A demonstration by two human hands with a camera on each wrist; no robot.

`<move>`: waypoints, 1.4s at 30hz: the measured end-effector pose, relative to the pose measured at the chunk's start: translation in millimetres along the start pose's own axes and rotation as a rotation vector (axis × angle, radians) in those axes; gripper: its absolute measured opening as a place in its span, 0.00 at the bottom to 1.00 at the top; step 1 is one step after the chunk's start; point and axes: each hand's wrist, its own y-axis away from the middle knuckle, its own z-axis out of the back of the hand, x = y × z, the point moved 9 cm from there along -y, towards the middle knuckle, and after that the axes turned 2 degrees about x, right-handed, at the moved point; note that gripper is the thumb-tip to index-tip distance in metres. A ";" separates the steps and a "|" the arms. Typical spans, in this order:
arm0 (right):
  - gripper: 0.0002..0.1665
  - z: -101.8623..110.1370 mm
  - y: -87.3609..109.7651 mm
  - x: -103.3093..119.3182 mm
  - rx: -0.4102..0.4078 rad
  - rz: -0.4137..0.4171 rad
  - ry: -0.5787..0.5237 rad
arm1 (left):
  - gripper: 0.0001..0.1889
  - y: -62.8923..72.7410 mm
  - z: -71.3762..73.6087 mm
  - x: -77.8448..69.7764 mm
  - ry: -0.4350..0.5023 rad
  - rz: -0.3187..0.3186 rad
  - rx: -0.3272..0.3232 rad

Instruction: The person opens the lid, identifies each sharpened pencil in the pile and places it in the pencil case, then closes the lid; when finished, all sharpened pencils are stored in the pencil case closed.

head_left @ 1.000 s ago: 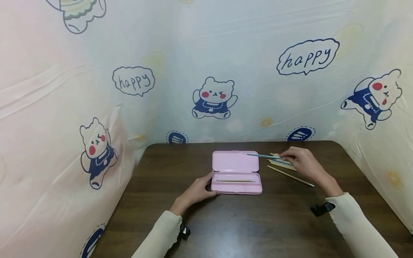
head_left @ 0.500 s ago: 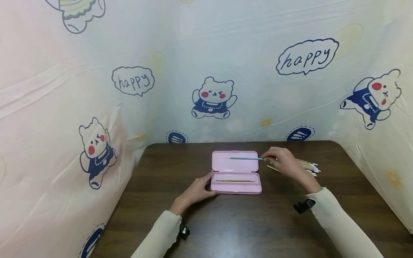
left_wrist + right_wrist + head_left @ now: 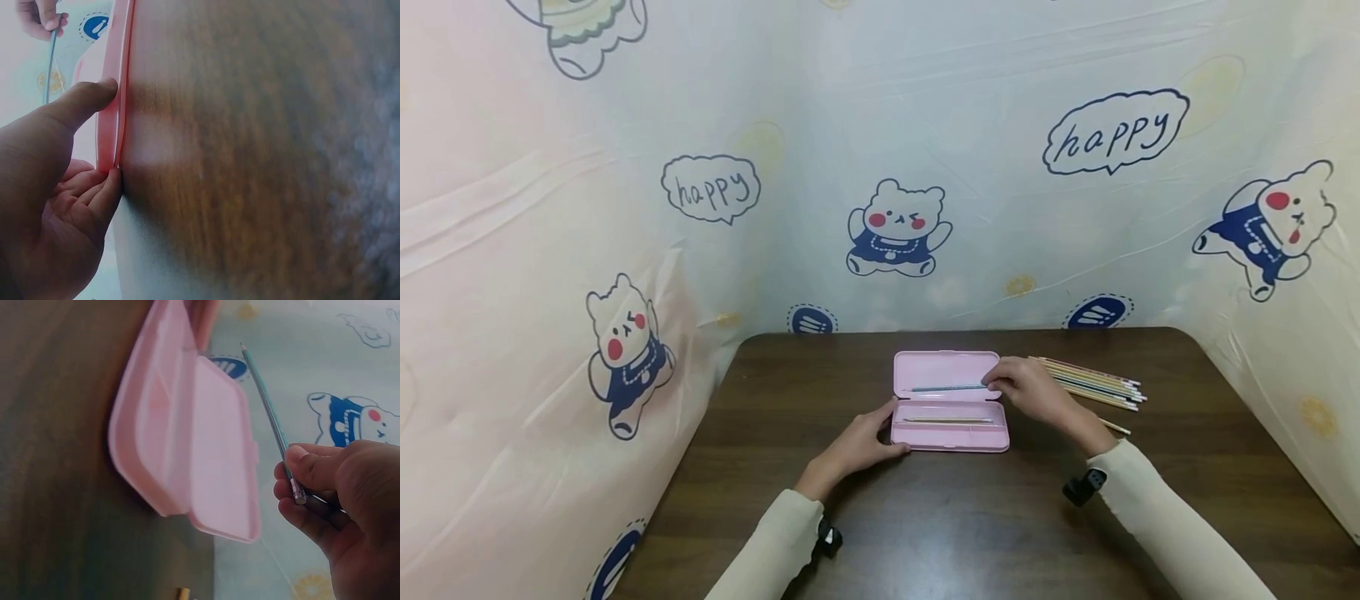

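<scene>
A pink pencil case (image 3: 947, 369) lies with its lid laid back on the table. My left hand (image 3: 859, 440) holds the case by its left end; the left wrist view has the thumb and fingertips against its pink side (image 3: 111, 134). Between thumb and fingers, my right hand (image 3: 1037, 393) pinches a teal pencil (image 3: 265, 397) near its eraser end. The pencil is over the lid in the head view, its sharpened tip pointing left. In the case's lower half, a slim light-coloured pencil (image 3: 947, 420) lies in the long compartment.
Several pencils (image 3: 1093, 383) lie in a loose pile right of the case, partly behind my right hand. A single pencil (image 3: 1115, 428) sticks out in front of them. A patterned curtain (image 3: 992, 275) stands along the back edge of the brown table (image 3: 970, 517).
My right hand has carried the teal pencil left from the pile, then lowered it toward the case's hinge. My left hand and the case have stayed in place.
</scene>
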 end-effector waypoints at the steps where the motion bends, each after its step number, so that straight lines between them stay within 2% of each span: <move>1: 0.09 -3.4 0.3 -0.6 0.007 0.003 -0.004 | 0.51 0.1 0.1 0.3 -0.002 0.002 -0.001; 7: 0.09 -22.0 4.4 -3.7 0.036 0.027 -0.006 | 0.50 0.1 0.7 1.5 -0.014 0.004 0.000; 11: 0.08 -33.7 8.7 -8.6 0.058 -0.003 -0.002 | 0.51 0.4 0.8 1.7 -0.011 0.009 0.002; 20: 0.09 -56.8 14.9 -15.0 0.119 0.000 0.057 | 0.51 -0.2 -0.9 2.8 -0.002 0.016 0.002; 30: 0.11 -65.2 16.8 -6.4 0.149 0.106 0.175 | 0.52 -0.3 -1.1 1.9 -0.001 0.016 0.004; 37: 0.13 -68.8 17.4 -4.8 0.187 0.076 0.187 | 0.52 -1.4 -0.5 0.6 -0.029 0.007 -0.004; 42: 0.12 -64.9 18.5 -4.8 0.183 0.061 0.167 | 0.52 -1.3 -0.2 -1.5 -0.029 0.001 -0.003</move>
